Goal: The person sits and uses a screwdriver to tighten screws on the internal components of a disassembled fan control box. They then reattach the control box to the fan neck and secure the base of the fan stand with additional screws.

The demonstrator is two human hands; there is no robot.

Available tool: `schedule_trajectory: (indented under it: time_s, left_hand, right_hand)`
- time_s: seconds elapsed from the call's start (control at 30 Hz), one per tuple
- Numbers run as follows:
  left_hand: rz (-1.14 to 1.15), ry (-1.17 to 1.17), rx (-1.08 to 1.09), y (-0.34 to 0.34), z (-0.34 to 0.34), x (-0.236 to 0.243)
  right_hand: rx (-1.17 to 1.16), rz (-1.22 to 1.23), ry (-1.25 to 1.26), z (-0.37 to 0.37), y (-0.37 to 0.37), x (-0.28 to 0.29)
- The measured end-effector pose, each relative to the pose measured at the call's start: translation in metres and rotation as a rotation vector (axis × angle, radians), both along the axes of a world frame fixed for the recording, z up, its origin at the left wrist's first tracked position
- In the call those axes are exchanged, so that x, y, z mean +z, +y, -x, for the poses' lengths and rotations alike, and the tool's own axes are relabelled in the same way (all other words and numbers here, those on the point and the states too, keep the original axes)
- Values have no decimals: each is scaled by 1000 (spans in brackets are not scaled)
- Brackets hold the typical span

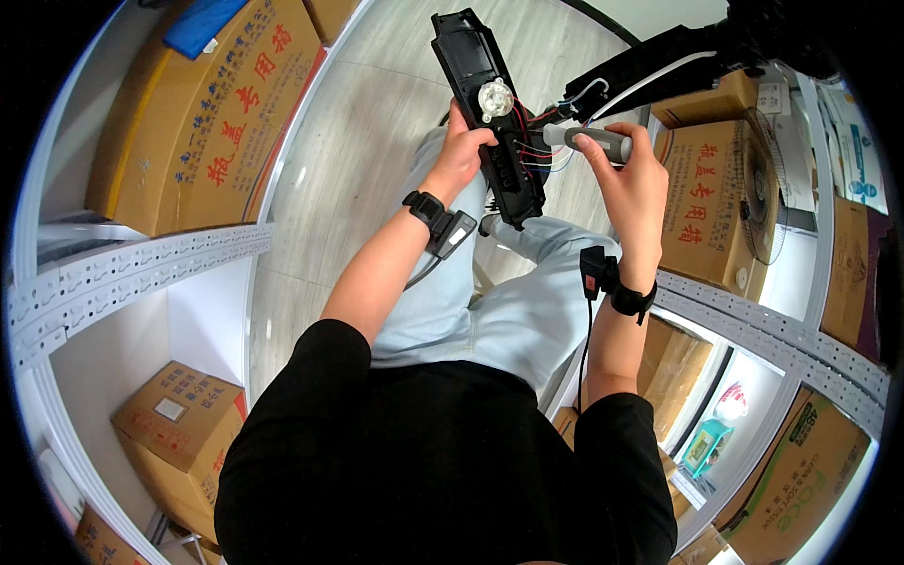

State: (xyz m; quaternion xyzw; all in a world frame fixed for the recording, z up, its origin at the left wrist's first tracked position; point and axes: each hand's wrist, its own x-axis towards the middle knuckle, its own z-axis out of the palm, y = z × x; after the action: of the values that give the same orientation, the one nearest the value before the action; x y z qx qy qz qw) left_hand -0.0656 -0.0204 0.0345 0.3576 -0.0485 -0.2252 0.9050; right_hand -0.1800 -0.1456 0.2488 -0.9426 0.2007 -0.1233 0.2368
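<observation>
My left hand (459, 153) grips the edge of a long black plastic housing (468, 58), its thumb lying across the front. The housing is tilted above my knees. A round clear part (495, 98) sits near its middle, and red, white and blue wires (539, 162) come out along its right side. In my right hand (633, 184) is a screwdriver (601, 144) with a grey handle, pinched between thumb and fingers and pointing left at the housing. Its tip is hard to tell from the wires.
A black arm-like part (650, 80) with a white cable reaches in from the upper right. Metal shelves (141, 273) with cardboard boxes (226, 122) flank me on both sides. A round wire fan grille (761, 188) leans against a box (702, 207) on the right.
</observation>
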Motion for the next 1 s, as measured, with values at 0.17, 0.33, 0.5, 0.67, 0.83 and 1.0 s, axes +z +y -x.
schedule_trajectory:
  time_s: [0.17, 0.33, 0.5, 0.67, 0.83, 1.0]
  left_hand:
    - [22, -5, 31, -4, 2, 1]
    - [6, -14, 1, 0, 0, 0]
    - [0, -1, 16, -2, -1, -2]
    - [-18, 16, -6, -2, 1, 0]
    - [13, -1, 30, -2, 0, 3]
    - [1, 29, 10, -2, 3, 7]
  right_hand:
    - [124, -90, -154, 3, -3, -3]
    - [5, -31, -27, 3, 0, 0]
    - [16, -61, -132, 0, -1, -5]
    - [-32, -81, -104, 3, 3, 6]
    - [-79, -155, -337, 4, 7, 13]
    - [103, -152, -535, -11, 11, -18]
